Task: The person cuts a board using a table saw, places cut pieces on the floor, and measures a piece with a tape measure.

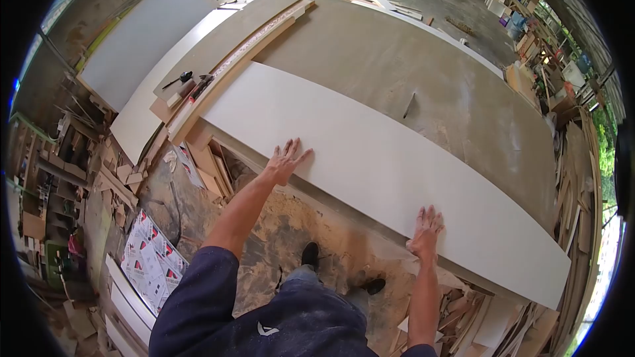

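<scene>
A long white board (357,152) lies flat along the near side of a large brown sheet (370,79). My left hand (286,162) rests on the board's near edge, fingers stretched and spread. Farther right, my right hand (425,230) lies on the same edge with its fingers out flat and the thumb at the rim. Neither hand grips anything else. The board's left end meets a wooden rail (228,79) that runs away across the sheet. A thin dark pointed thing (410,106) lies on the brown sheet beyond the board.
Small tools (198,86) lie by the rail's near end. Scrap wood (463,317) is heaped below the board at right, and more offcuts (575,185) stand past its right end. A printed sheet (153,261) leans at lower left. White panels (152,36) stand at the back left.
</scene>
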Demonstrator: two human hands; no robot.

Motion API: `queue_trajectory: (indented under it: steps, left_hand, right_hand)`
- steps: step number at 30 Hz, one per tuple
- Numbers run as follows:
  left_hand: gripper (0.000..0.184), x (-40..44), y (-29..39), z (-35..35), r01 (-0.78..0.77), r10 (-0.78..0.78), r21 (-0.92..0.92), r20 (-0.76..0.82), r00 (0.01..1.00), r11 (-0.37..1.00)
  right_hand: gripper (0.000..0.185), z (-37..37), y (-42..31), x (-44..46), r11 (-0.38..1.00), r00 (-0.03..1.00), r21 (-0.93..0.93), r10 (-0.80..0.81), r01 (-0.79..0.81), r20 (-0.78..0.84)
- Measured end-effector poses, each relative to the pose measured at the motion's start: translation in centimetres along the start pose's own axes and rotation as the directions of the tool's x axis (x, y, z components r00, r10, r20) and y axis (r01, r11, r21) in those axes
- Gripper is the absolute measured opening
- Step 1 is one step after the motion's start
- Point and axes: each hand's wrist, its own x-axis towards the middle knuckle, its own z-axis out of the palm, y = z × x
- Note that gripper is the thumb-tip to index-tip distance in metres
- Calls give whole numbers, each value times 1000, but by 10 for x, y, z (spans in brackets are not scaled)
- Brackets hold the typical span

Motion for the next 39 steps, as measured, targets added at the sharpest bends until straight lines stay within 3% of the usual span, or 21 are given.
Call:
queue_trajectory:
  steps: [3, 9, 15, 16, 17, 23, 25, 35, 39]
  left_hand:
    - [140, -2, -8, -22, 25, -22, -80, 34, 999, 997]
    - [137, 17, -31, -6, -42, 42, -8, 22, 999, 999]
    - [128, 14, -34, -25, 20, -17, -84, 45, 999, 996]
    - [128, 16, -34, -21, 22, -18, -85, 44, 999, 996]
    - [128, 21, -35, -15, 55, -53, -102, 23, 998, 993]
    - [135, 33, -45, -17, 137, -135, -143, 25, 991, 980]
    - [148, 32, -49, -18, 90, -90, -154, 8, 996, 984]
    - [148, 34, -48, -32, 86, -79, -103, 72, 994, 991]
    - [149, 40, -50, -39, 82, -71, -139, 83, 994, 987]
  right_hand:
    - [119, 3, -7, 2, 992, 997, -104, 76, -76, 3]
    - [122, -5, -5, 6, 997, 997, -51, 66, -64, 32]
    - [131, -13, 4, 3, 998, 994, 14, 59, -60, 90]
    - [132, -17, 8, 1, 995, 993, -90, 45, -35, 112]
    - [134, -21, 10, 3, 982, 991, -189, 34, -9, 128]
    - [138, -32, -1, 8, 983, 987, -162, 109, -89, 116]
    - [140, -30, 4, 11, 984, 987, -158, 103, -83, 124]
    - [138, -24, 21, 16, 994, 997, -103, -13, 21, 81]
    - [136, -51, 9, 22, 983, 981, -175, 83, -53, 173]
